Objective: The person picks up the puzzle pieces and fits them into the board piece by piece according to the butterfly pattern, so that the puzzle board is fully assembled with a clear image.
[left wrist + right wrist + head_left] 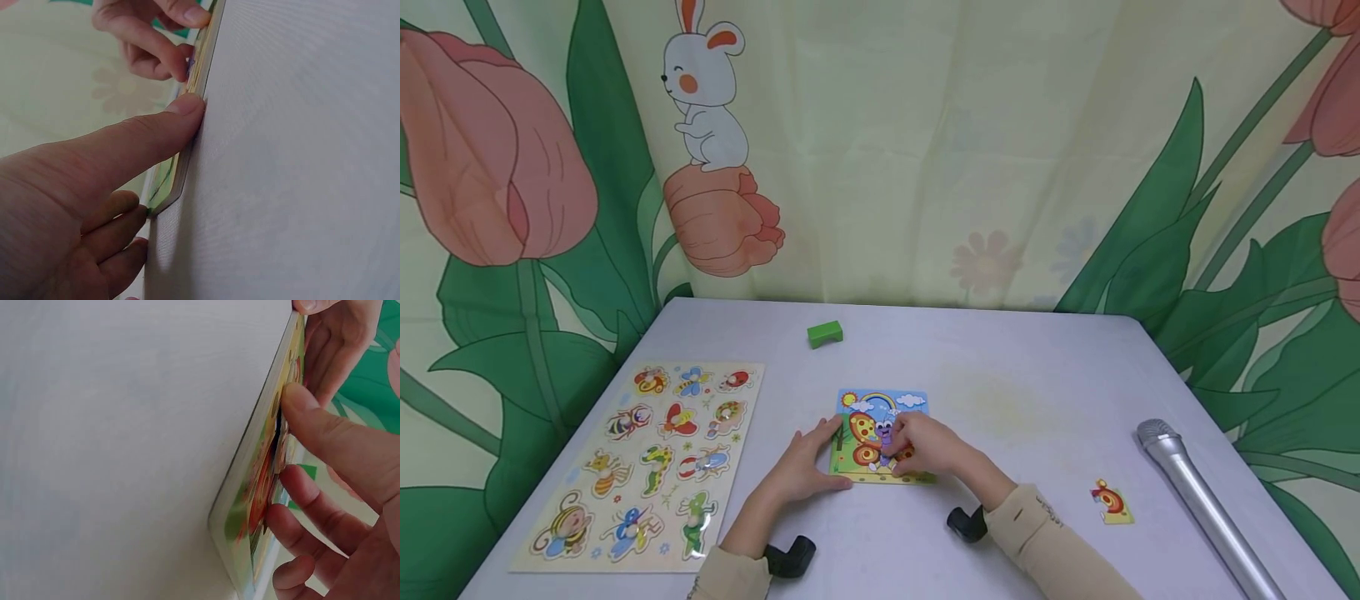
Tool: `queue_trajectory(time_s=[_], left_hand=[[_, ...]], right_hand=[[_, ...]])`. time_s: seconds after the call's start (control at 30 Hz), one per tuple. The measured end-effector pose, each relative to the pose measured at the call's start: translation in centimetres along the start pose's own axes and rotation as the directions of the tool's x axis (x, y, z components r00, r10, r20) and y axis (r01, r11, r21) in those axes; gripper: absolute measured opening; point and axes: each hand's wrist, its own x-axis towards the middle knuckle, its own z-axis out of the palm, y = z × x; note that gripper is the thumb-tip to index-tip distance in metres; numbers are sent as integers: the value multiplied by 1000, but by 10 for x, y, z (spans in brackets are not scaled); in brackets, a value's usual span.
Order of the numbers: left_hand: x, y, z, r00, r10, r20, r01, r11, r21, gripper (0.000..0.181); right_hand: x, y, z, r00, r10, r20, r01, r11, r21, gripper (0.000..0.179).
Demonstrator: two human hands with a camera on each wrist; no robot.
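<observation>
A butterfly jigsaw puzzle (880, 402) in a shallow board lies mid-table, with a sun and rainbow at its top. My left hand (803, 468) spreads around its near left corner, with the straight thumb (150, 134) touching the near edge and fingers at the left side. My right hand (928, 446) is over the lower right part. Its thumb and fingers pinch a puzzle piece (279, 440) by the purple butterfly body, and the piece stands slightly tilted above the board (234, 519). In the head view the fingers hide most of that piece.
A loose puzzle piece (1111, 502) with a red-orange swirl lies at the right, beside a silver microphone (1210, 508). On the left is a large insect peg board (647, 467). A green block (825, 334) sits toward the back of the white table (1022, 367).
</observation>
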Motion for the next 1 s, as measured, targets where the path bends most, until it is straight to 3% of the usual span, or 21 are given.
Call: queue_trajectory(time_s=[0.3, 0.5, 0.73, 1.0], left_hand=[[1, -1, 1, 1000, 3, -2, -3, 1000, 6, 89], [0, 1, 0, 1000, -2, -2, 2, 1000, 10, 89], [-2, 4, -1, 1000, 0, -6, 0, 1000, 18, 89], [-2, 4, -1, 1000, 4, -7, -4, 1000, 13, 90]], right_hand=[[-2, 0, 2, 1000, 10, -1, -10, 999, -34, 16], [-7, 3, 3, 997, -70, -18, 69, 996, -56, 22], [-13, 12, 2, 991, -122, -64, 127, 989, 82, 27], [-22, 20, -5, 987, -108, -118, 132, 966, 223, 33]])
